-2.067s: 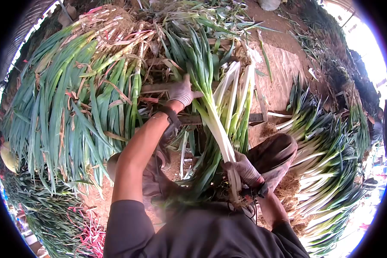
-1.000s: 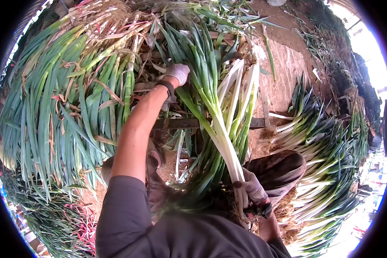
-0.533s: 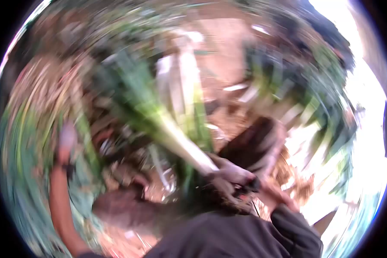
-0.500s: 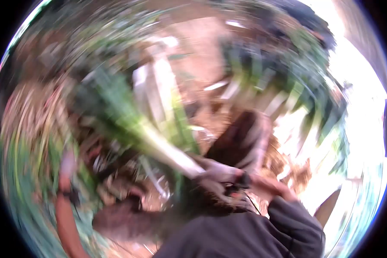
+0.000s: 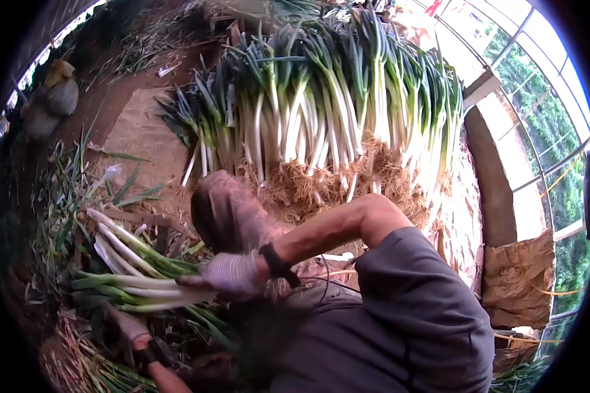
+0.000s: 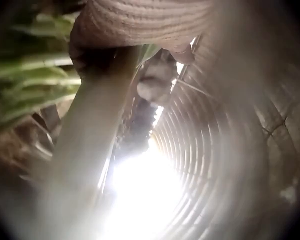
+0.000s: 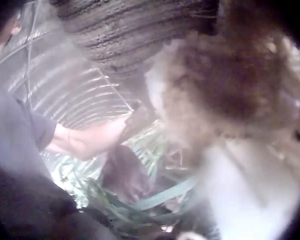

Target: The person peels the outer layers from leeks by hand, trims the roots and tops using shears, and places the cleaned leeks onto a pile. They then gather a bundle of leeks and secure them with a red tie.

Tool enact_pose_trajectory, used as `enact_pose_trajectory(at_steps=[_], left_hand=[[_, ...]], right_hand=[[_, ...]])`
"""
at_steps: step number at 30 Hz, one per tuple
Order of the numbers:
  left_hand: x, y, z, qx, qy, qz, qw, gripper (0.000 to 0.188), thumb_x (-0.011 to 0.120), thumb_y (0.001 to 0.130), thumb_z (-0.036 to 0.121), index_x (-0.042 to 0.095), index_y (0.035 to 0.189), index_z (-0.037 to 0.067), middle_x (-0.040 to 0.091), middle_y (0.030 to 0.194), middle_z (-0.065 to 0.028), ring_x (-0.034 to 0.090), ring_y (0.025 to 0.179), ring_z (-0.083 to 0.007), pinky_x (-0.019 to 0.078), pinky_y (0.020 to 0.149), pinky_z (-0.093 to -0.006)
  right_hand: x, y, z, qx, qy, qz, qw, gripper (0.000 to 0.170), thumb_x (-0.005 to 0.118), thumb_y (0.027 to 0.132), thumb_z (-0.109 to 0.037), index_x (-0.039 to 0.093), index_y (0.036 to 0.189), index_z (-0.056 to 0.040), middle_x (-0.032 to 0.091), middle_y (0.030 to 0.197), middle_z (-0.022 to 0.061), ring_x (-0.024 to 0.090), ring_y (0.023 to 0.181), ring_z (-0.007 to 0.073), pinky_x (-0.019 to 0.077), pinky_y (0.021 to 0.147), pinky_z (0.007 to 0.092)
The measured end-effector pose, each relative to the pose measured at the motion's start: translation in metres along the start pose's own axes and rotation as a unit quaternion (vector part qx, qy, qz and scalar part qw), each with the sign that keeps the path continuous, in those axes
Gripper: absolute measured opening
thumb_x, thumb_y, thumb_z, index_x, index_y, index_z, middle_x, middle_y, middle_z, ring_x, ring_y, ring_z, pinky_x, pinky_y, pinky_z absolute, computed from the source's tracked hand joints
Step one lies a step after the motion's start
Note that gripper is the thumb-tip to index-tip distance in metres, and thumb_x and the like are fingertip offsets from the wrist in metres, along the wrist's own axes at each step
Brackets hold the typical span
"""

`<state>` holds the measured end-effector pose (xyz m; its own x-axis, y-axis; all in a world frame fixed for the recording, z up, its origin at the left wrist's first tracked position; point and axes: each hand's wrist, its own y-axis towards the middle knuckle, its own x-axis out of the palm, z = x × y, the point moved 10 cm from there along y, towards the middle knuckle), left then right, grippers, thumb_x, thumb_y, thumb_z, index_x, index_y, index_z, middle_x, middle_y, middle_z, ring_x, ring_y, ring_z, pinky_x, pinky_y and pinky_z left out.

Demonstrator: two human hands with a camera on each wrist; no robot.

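In the head view, the gloved right hand grips the lower ends of a few leeks, whose stalks lie toward the left. Just below those stalks is the gloved left hand, partly hidden by leaves. A pale stalk runs close under the curled fingers in the left wrist view. Blurred brown roots and a white stalk fill the right side of the right wrist view, beneath the ribbed glove.
Other pale leeks lie beyond the held ones. A long row of leeks, roots toward the person, spreads past the bent knee. Unsorted stalks are at the lower left, and a board stands at the right.
The head view has swung toward the row at the right. The left hand has come from the left pile to beside the held leeks; the right hand keeps its grip on their lower ends.
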<state>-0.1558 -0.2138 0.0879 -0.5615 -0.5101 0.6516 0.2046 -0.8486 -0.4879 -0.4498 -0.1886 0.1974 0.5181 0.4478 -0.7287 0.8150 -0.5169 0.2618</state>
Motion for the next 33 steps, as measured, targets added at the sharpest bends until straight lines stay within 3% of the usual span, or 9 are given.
enact_pose_trajectory(at_steps=[3, 7, 9, 10, 12, 16, 20, 29, 33], left_hand=[[0.160, -0.010, 0.000, 0.021, 0.021, -0.051, 0.998, 0.068, 0.044, 0.099, 0.054, 0.028, 0.153, 0.017, 0.036, 0.151, -0.0071, 0.035, 0.138, -0.0271, 0.0204, 0.118, -0.0449], [0.401, -0.015, -0.017, 0.072, 0.153, -0.431, 0.887, 0.069, 0.047, 0.098, 0.051, 0.028, 0.151, 0.011, 0.033, 0.153, -0.0104, 0.029, 0.142, -0.0274, 0.0196, 0.118, -0.0462], [0.504, -0.064, -0.067, 0.029, 0.197, -0.600, 0.775, 0.071, 0.050, 0.097, 0.052, 0.030, 0.150, 0.009, 0.035, 0.152, -0.0126, 0.034, 0.140, -0.0277, 0.0234, 0.116, -0.0453], [0.528, -0.078, -0.090, 0.105, 0.272, -0.600, 0.745, 0.072, 0.051, 0.097, 0.051, 0.030, 0.150, 0.009, 0.036, 0.152, -0.0135, 0.035, 0.140, -0.0282, 0.0245, 0.116, -0.0455], [0.557, -0.106, -0.130, 0.257, 0.408, -0.573, 0.663, 0.072, 0.052, 0.096, 0.051, 0.029, 0.151, 0.009, 0.037, 0.152, -0.0152, 0.037, 0.139, -0.0294, 0.0267, 0.115, -0.0457], [0.474, 0.020, -0.173, 0.121, 0.509, -0.505, 0.686, 0.067, 0.043, 0.101, 0.047, 0.022, 0.154, 0.013, 0.032, 0.155, -0.0149, 0.029, 0.143, -0.0292, 0.0217, 0.116, -0.0439], [0.320, 0.142, -0.117, 0.026, 0.514, -0.289, 0.808, 0.070, 0.050, 0.096, 0.052, 0.028, 0.153, 0.016, 0.043, 0.145, -0.0134, 0.041, 0.134, -0.0332, 0.0336, 0.109, -0.0480], [0.119, 0.108, 0.030, 0.052, 0.613, 0.094, 0.783, 0.069, 0.060, 0.086, 0.062, 0.045, 0.136, 0.017, 0.058, 0.101, -0.0078, 0.057, 0.081, -0.0199, 0.0451, 0.062, -0.0313], [0.072, 0.094, 0.041, 0.032, 0.620, 0.101, 0.778, 0.042, 0.064, 0.086, 0.054, 0.055, 0.107, 0.020, 0.049, 0.067, 0.0035, 0.040, 0.048, -0.0098, 0.0328, 0.042, -0.0285]], right_hand=[[-0.095, -0.043, 0.015, 0.030, -0.120, 0.072, 0.990, 0.079, 0.063, 0.078, -0.006, 0.030, 0.150, -0.0121, 0.061, 0.097, 0.0181, 0.066, 0.085, 0.0332, 0.0532, 0.069, 0.0446], [-0.243, -0.148, 0.053, 0.209, -0.117, 0.262, 0.935, 0.081, 0.063, 0.081, 0.000, 0.031, 0.152, -0.0226, 0.062, 0.106, 0.0185, 0.064, 0.080, 0.0297, 0.0565, 0.078, 0.0369], [-0.315, -0.245, 0.048, 0.139, -0.270, 0.447, 0.842, 0.055, 0.058, 0.087, 0.000, 0.049, 0.140, -0.0128, 0.066, 0.095, 0.0095, 0.064, 0.075, 0.0207, 0.0576, 0.073, 0.0322], [-0.342, -0.315, 0.083, 0.213, -0.048, 0.556, 0.802, 0.046, 0.058, 0.088, -0.002, 0.053, 0.134, -0.0082, 0.067, 0.095, 0.0099, 0.064, 0.071, 0.0202, 0.0589, 0.069, 0.0327], [-0.390, -0.406, 0.046, 0.247, -0.522, 0.526, 0.625, 0.051, 0.065, 0.085, -0.005, 0.052, 0.134, -0.0132, 0.068, 0.093, 0.0181, 0.069, 0.076, 0.0221, 0.0606, 0.060, 0.0357], [-0.409, -0.642, 0.089, 0.447, -0.467, 0.568, 0.510, 0.079, 0.062, 0.084, -0.007, 0.029, 0.151, -0.0342, 0.071, 0.096, 0.0174, 0.070, 0.077, 0.0300, 0.0596, 0.065, 0.0382], [-0.352, -0.848, 0.177, 0.717, -0.262, 0.506, 0.401, 0.088, 0.068, 0.075, -0.011, 0.027, 0.153, -0.0133, 0.060, 0.127, 0.0222, 0.063, 0.113, 0.0304, 0.0490, 0.094, 0.0357], [-0.276, -0.879, 0.209, 0.600, -0.074, 0.669, 0.433, 0.090, 0.066, 0.073, -0.004, 0.026, 0.153, -0.0095, 0.064, 0.122, 0.0195, 0.064, 0.106, 0.0271, 0.0486, 0.091, 0.0312], [-0.269, -0.876, 0.212, 0.780, -0.165, 0.490, 0.351, 0.085, 0.068, 0.079, -0.022, 0.025, 0.152, -0.0117, 0.055, 0.134, 0.0224, 0.059, 0.116, 0.0346, 0.0474, 0.097, 0.0419]])
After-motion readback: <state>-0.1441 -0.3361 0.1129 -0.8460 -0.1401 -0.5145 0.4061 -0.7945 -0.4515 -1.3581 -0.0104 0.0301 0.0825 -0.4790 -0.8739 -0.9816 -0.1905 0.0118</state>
